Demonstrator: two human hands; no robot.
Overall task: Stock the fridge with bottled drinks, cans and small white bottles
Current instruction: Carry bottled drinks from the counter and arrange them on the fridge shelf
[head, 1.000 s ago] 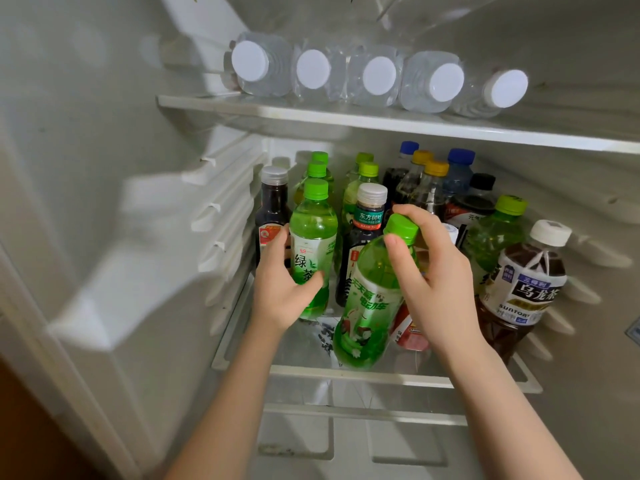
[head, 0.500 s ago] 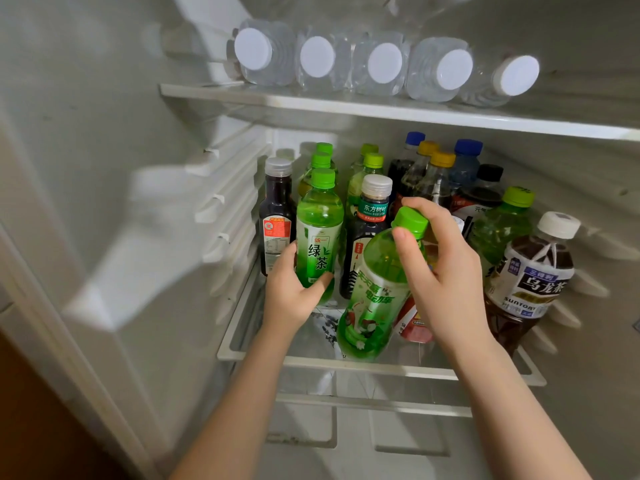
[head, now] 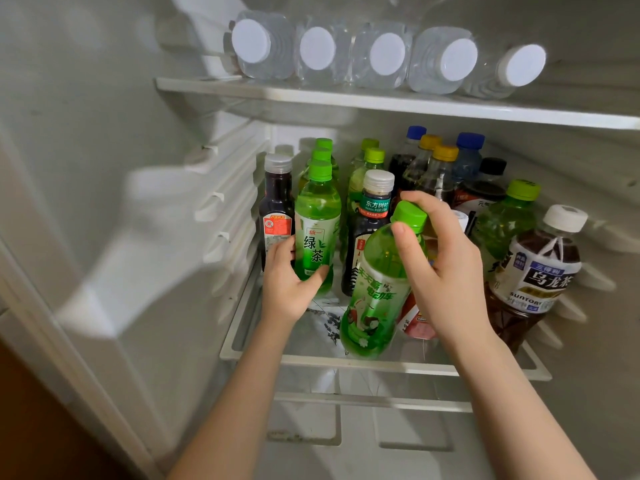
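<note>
My left hand [head: 289, 287] grips the lower part of an upright green tea bottle [head: 317, 216] near the front left of the fridge's glass shelf [head: 381, 363]. My right hand [head: 440, 268] holds a second green bottle [head: 375, 292] by its neck, just under the green cap; this bottle leans to the right with its base on the shelf near the front edge. A small pink-labelled bottle [head: 417, 323] stands partly hidden behind my right hand.
Behind stand several bottles: a dark one with a silver cap [head: 277, 206], a dark tea bottle [head: 369, 216], yellow- and blue-capped ones. A brown oolong tea bottle [head: 533, 275] leans at the right. Several water bottles [head: 384, 53] lie on the upper shelf [head: 398, 103].
Both hands keep their hold. The left bottle has slid a little further back beside the dark bottle, and the tilted bottle stays about where it was.
</note>
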